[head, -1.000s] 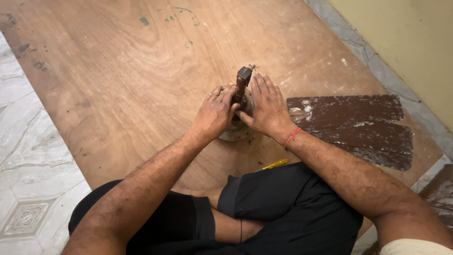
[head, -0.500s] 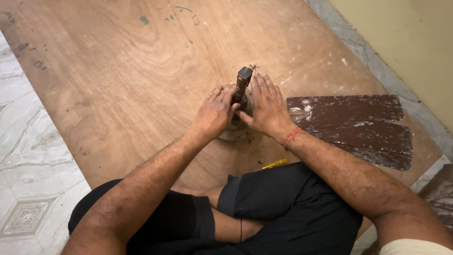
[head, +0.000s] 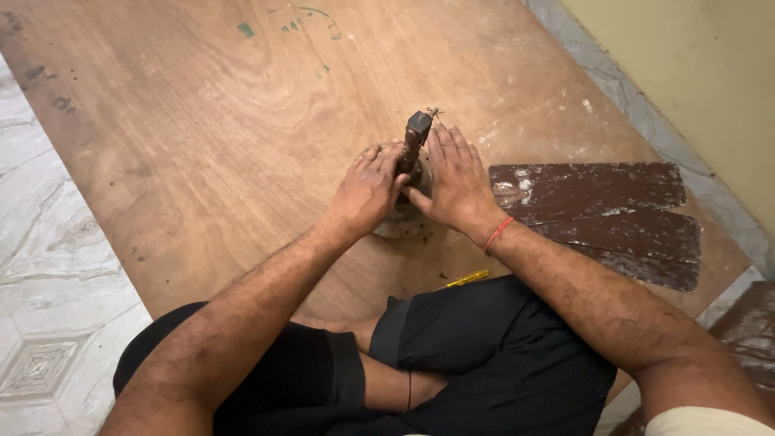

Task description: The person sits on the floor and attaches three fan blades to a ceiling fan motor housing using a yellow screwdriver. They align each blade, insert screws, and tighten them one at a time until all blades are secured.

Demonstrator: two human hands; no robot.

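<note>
Head view: a large plywood sheet [head: 242, 145] lies flat on the floor, its brown grain smooth, dusted with pale smears and a few green marks. On it stands a dark, upright tool [head: 416, 141] with a squarish top and a narrow shaft, rising from a round, dusty base that is mostly hidden.

The tool stands between the two hands, touching both. The left hand [head: 367, 194] cups its lower part from the left, fingers curled and pressed down over the base. The right hand [head: 456, 182] lies on the other side, fingers spread flat and pointing away, thumb against the shaft. Both forearms reach forward from crossed legs in black shorts. A red thread [head: 498, 233] circles the right wrist.

Right of the hands lie dark brown, paint-flecked boards [head: 613, 218]. A yellow pencil [head: 464, 279] rests near the knee. Marbled white tiles [head: 56, 274] lie to the left.
</note>
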